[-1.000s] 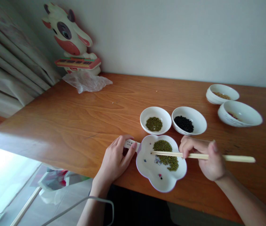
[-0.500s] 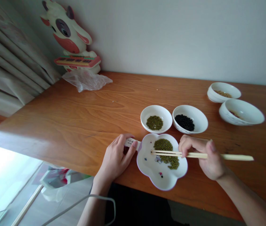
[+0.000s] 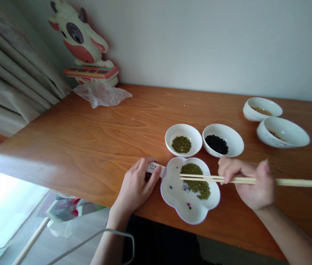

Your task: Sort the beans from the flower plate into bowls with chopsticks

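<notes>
At the near edge of the wooden table (image 3: 106, 147), a flower-shaped dish (image 3: 178, 200) sits in front of two white bowls, its short handle (image 3: 161, 170) pointing left. The left hand (image 3: 136, 184) closes thumb and fingers around that handle, over a white label (image 3: 151, 167) (its print is too small to read). From the right, the right hand (image 3: 249, 181) grips a pair of chopsticks (image 3: 296, 182), fingers closed on them and their tips slightly parted above the dish. No bean shows between the tips; whether they touch the dish, I cannot tell. Green beans (image 3: 191, 169) lie heaped on the dish's right side, partly beneath the sticks. Just beyond, the left bowl (image 3: 183, 129) holds more green beans and the right bowl (image 3: 234, 141) holds black beans (image 3: 216, 144). Two other white bowls (image 3: 290, 134) stand farther right, close together.
</notes>
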The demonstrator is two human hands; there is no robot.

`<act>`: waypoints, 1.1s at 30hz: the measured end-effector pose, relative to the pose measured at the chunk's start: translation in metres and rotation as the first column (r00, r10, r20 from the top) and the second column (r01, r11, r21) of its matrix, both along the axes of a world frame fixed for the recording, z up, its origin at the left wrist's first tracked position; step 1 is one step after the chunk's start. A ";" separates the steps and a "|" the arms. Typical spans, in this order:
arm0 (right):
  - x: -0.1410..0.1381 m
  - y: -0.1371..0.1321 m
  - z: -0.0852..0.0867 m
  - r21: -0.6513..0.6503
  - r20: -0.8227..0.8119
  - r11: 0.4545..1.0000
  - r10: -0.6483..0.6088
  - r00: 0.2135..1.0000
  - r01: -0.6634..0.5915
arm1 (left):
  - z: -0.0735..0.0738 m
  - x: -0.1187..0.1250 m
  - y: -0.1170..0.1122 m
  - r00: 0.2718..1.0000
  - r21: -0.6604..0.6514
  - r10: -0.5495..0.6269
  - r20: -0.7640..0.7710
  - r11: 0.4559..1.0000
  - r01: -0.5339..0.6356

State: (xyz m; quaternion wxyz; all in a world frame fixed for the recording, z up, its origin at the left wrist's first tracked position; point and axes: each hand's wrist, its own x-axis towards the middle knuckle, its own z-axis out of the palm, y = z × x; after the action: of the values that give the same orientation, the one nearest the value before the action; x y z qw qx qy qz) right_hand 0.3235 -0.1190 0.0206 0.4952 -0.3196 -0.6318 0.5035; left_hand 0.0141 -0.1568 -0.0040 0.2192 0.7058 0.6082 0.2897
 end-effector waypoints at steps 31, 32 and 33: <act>0.007 0.012 0.012 -0.125 -0.031 0.988 0.090 0.995 -0.093 | 0.000 0.001 0.000 1.000 0.018 0.006 0.002 1.000 -0.006; 0.008 0.011 0.011 -0.107 0.034 0.989 0.103 0.994 -0.099 | 0.000 0.001 0.000 1.000 0.016 0.006 0.001 1.000 -0.006; 0.009 0.010 0.010 -0.090 0.100 0.990 0.113 0.988 -0.104 | 0.000 0.000 0.000 1.000 0.016 0.007 -0.001 1.000 -0.007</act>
State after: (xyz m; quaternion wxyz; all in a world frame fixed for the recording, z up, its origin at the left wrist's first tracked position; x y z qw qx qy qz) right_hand 0.3323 -0.1087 0.0302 0.4191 -0.3312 -0.6517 0.5384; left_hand 0.0145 -0.1570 -0.0043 0.2124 0.7056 0.6083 0.2950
